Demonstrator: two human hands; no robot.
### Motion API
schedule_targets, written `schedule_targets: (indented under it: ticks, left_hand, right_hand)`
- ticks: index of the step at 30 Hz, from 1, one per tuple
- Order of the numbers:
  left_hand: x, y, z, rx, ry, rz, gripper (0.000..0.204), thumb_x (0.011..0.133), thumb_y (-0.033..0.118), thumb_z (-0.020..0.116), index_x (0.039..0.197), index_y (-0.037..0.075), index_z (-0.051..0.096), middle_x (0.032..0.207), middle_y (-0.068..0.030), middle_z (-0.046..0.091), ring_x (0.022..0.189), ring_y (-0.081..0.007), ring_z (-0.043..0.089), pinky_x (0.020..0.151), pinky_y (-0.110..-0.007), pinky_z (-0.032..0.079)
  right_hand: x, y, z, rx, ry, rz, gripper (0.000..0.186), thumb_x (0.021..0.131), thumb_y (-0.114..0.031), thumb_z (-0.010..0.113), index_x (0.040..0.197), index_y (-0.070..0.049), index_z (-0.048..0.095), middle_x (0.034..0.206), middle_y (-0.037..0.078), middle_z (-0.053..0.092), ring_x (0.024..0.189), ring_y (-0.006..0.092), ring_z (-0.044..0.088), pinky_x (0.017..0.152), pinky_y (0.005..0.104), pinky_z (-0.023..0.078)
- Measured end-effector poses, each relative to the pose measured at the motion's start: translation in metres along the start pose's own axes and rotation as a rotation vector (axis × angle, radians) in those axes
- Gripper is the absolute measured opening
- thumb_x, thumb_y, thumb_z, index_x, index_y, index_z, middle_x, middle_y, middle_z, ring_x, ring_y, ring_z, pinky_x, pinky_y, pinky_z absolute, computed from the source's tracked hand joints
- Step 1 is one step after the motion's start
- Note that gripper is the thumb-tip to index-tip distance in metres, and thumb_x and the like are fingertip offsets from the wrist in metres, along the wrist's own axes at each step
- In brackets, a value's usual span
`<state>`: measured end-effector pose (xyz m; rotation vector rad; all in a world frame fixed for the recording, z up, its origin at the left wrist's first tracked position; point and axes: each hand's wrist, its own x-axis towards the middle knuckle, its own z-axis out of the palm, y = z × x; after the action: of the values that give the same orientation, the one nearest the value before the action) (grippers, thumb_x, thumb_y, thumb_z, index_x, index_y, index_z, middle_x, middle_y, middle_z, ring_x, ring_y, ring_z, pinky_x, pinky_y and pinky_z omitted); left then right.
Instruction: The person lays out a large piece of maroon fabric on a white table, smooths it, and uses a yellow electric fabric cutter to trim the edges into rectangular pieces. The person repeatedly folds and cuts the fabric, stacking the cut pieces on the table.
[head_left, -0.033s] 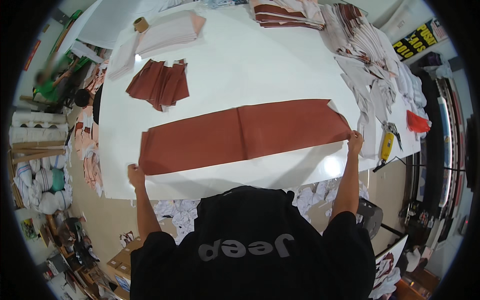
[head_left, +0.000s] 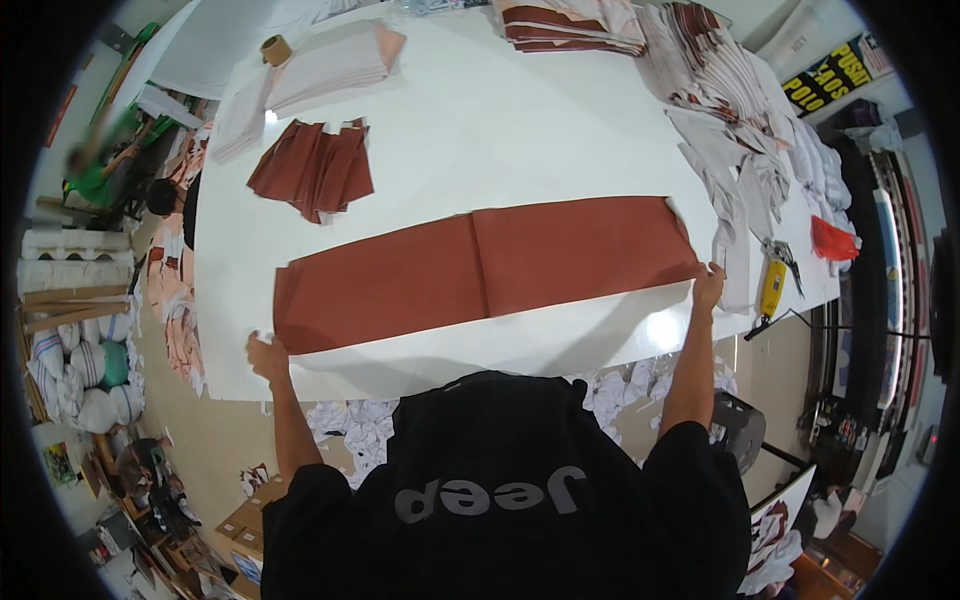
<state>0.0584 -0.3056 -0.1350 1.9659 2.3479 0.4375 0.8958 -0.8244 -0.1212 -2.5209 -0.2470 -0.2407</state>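
Note:
A long reddish-brown fabric panel (head_left: 390, 278) lies spread across the white table, with a crease or seam crossing its middle. By its near left corner is my left hand (head_left: 268, 358), fingers apart, next to the fabric edge. My right hand (head_left: 709, 287) pinches the near right corner of the panel. Beyond the panel, to the left, sits a fanned bundle of brown fabric pieces (head_left: 318, 170).
Stacked pale fabric (head_left: 335, 70) and a tape roll (head_left: 275, 49) are at the far left. Brown-and-white stacks (head_left: 570, 28) lie at the back. Grey pieces (head_left: 715, 160), a yellow cutting tool (head_left: 771, 288) and a red cloth (head_left: 833, 240) are on the right.
My left hand's fingers have spread at the near left corner. At the panel's right end, the light turned-over edge now shows less. The whole view has shifted slightly.

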Motion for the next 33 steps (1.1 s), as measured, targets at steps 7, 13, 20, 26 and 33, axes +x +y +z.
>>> schedule_targets:
  ticks: [7,13,20,26,33]
  left_hand:
    - [-0.008,0.042,0.027,0.017,-0.084,0.144,0.08,0.112,0.057,0.047,0.17,0.003,0.033,0.178,-0.0215,0.028,0.164,-0.0412,0.027,0.13,-0.063,0.024]
    - [0.008,0.043,0.046,0.217,-0.232,0.21,0.086,0.113,0.068,0.03,0.176,0.011,0.019,0.185,-0.0127,0.01,0.17,-0.0374,0.008,0.132,-0.067,0.009]
    - [0.02,0.047,0.043,0.231,-0.203,0.239,0.081,0.114,0.064,0.032,0.175,0.011,0.025,0.183,-0.0137,0.019,0.168,-0.0394,0.016,0.13,-0.067,0.018]
    - [0.0,0.06,0.028,0.17,-0.018,0.134,0.079,0.113,0.063,0.039,0.171,0.01,0.034,0.178,-0.0178,0.032,0.163,-0.0427,0.029,0.126,-0.065,0.027]
    - [-0.102,0.128,0.028,0.08,-0.105,0.225,0.084,0.113,0.066,0.036,0.176,0.013,0.022,0.184,-0.014,0.015,0.17,-0.0376,0.011,0.132,-0.065,0.013]
  right_hand:
    - [-0.086,-0.11,0.083,-0.153,-0.169,-0.378,0.068,0.111,-0.046,0.058,0.164,-0.005,0.045,0.168,0.026,0.044,0.157,0.0456,0.039,0.127,0.0602,0.034]
    - [-0.095,-0.116,0.095,-0.352,-0.222,-0.34,0.075,0.114,-0.06,0.041,0.172,-0.012,0.034,0.179,0.018,0.029,0.165,0.0429,0.027,0.128,0.0708,0.023]
    - [-0.082,-0.106,0.092,-0.396,-0.273,-0.321,0.072,0.114,-0.058,0.042,0.172,-0.015,0.036,0.18,0.016,0.028,0.166,0.0416,0.024,0.13,0.0697,0.018]
    - [-0.04,-0.081,0.041,-0.222,-0.063,-0.345,0.065,0.108,-0.042,0.063,0.16,-0.007,0.049,0.162,0.024,0.051,0.151,0.0453,0.045,0.124,0.0629,0.033]
    - [0.111,0.104,-0.051,-0.501,0.349,0.044,0.078,0.094,-0.033,0.079,0.156,0.001,0.046,0.151,0.034,0.054,0.14,0.0485,0.054,0.118,0.0564,0.046]
